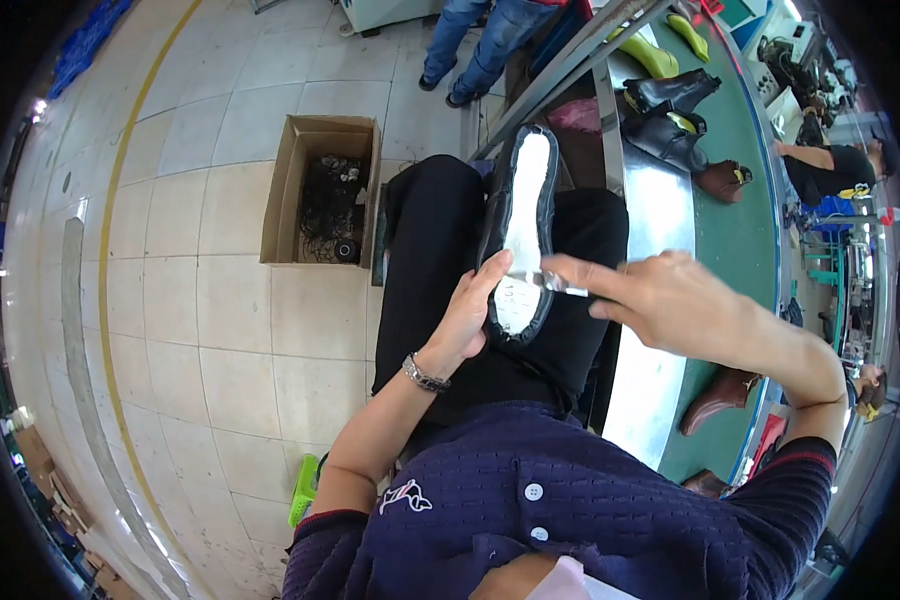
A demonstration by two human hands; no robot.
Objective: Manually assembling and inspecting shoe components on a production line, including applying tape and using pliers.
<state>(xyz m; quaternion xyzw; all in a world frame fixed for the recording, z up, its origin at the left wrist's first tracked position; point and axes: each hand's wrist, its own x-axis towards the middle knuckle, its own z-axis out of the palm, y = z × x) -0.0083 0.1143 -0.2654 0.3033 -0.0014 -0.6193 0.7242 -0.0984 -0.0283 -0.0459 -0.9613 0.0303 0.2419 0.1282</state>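
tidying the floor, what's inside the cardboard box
The box holds a dark, tangled heap, with a round black item at its lower right. Anything beneath the top layer is covered.

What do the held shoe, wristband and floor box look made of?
Shoe: black edges glossy, likely leather or synthetic; white underside looks smooth, material unclear.
Wristband: probably metal, given silvery glints and linked look.
Box: cardboard by look, matte brown, thin-sided.
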